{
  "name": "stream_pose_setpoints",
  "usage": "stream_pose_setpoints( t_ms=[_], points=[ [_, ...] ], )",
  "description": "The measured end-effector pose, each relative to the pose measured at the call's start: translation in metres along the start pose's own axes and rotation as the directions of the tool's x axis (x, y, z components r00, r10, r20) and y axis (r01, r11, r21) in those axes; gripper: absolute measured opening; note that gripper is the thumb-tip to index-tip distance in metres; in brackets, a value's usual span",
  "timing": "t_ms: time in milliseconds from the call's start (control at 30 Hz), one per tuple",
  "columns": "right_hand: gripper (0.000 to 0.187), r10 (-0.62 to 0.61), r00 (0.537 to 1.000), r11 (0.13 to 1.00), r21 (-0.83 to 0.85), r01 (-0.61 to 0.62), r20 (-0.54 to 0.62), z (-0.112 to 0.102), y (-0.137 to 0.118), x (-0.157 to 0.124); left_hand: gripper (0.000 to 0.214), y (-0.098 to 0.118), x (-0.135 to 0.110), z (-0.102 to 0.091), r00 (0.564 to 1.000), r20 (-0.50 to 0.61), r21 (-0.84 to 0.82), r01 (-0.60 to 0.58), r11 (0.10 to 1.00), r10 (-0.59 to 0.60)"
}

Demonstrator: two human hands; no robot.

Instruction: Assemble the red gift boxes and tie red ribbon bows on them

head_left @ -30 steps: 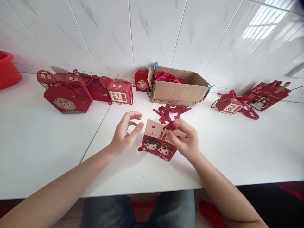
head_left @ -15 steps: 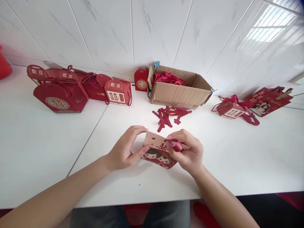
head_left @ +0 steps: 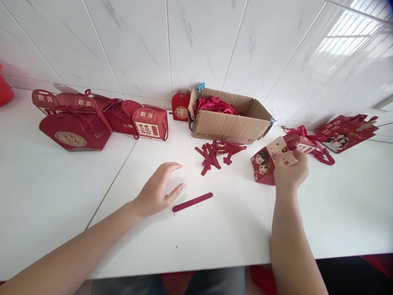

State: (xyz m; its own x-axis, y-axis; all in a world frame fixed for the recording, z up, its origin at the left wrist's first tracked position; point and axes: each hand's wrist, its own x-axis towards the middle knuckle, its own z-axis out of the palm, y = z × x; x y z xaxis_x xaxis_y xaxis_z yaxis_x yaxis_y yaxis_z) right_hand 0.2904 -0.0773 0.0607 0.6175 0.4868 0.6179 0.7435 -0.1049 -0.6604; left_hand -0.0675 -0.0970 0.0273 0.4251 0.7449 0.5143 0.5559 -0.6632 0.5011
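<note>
My right hand [head_left: 291,166] grips the upper part of a red and cream gift box [head_left: 263,164] printed with a cartoon couple. The box is tilted, to the right of the table's middle, and my fingers cover part of its top. My left hand [head_left: 158,188] rests over the table with thumb and fingers apart and nothing between them. Just right of its thumb lies a flat dark red paper strip [head_left: 193,202]. Behind the box in my right hand stands a small box with a ribbon bow [head_left: 302,133], partly hidden.
Several red strips [head_left: 210,155] lie heaped before a cardboard carton [head_left: 230,127] holding red ribbons [head_left: 216,105]. Red gift boxes [head_left: 73,133] stand along the wall at left, and a small red box [head_left: 181,106] is beside the carton. Red bags [head_left: 340,133] lean at far right.
My right hand has carried the gift box from the middle to the right, away from my left hand. My left hand has let go of it, and the strip on the table is now uncovered.
</note>
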Motion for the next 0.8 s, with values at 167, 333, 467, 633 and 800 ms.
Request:
stream_pose_setpoints(
  t_ms=[167,333,467,633,800],
  points=[
    [0.059,-0.287,0.914,0.956,-0.035,0.29,-0.285,0.0,-0.032,-0.024,0.037,-0.008,0.005,-0.002,0.999,-0.007,0.128,-0.038,0.991,0.04],
    [0.016,-0.715,0.601,0.683,0.543,0.489,0.357,0.008,-0.061,-0.074,0.017,-0.012,0.007,0.0,0.999,0.048,0.246,-0.034,0.969,0.022],
    [0.02,-0.82,0.206,0.569,0.722,0.394,0.534,0.019,-0.066,-0.106,0.024,-0.028,0.013,0.002,0.996,-0.025,0.313,0.087,0.946,-0.083],
    [0.014,-0.809,0.023,0.565,0.765,0.31,0.588,0.025,-0.066,-0.119,0.045,-0.069,0.028,-0.035,0.919,-0.312,0.406,0.359,0.84,-0.241],
    [0.014,-0.68,0.187,0.73,0.629,0.268,0.709,0.035,-0.054,-0.108,0.057,-0.105,0.028,-0.057,0.8,-0.497,0.356,0.541,0.762,-0.335]
  ],
)
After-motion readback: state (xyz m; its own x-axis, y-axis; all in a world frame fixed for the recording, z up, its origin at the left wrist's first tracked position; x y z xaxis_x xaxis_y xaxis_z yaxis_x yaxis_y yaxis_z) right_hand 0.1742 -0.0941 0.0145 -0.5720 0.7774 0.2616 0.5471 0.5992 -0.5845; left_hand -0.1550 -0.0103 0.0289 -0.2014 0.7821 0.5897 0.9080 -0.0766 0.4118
